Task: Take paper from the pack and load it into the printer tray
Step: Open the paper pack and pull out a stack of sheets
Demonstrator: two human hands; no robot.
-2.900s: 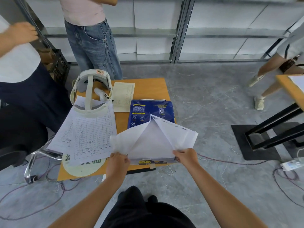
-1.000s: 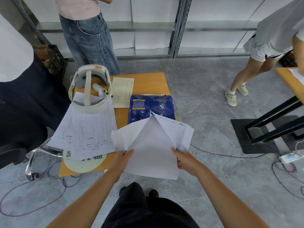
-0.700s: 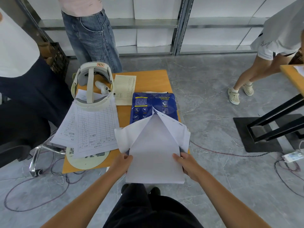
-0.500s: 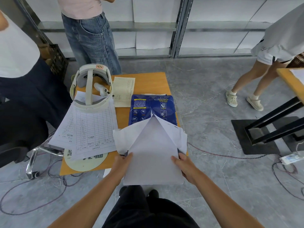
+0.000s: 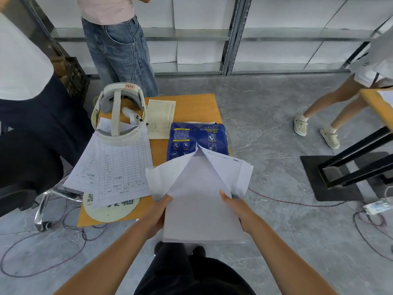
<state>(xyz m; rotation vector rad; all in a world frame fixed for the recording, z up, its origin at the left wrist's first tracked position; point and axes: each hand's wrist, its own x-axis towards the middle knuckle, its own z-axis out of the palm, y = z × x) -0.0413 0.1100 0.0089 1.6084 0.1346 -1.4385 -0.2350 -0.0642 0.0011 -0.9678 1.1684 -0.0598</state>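
Left hand (image 5: 158,211) and right hand (image 5: 234,206) clamp the paper (image 5: 202,205) sheaf's edges (wrapper flaps open). Draw it level from the pack (image 5: 196,137); no printer visible.

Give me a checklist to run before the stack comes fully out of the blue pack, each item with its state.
1. Left hand grips the left edge of the paper stack: ok.
2. Right hand grips the right edge: ok.
3. Wrapper flaps folded open, off the stack: ok.
4. Stack free of the blue pack: not ok, its far end sits between the flaps.
5. Sheets squared at the near edge: ok.
6. Printer tray in sight: not ok, none in view.
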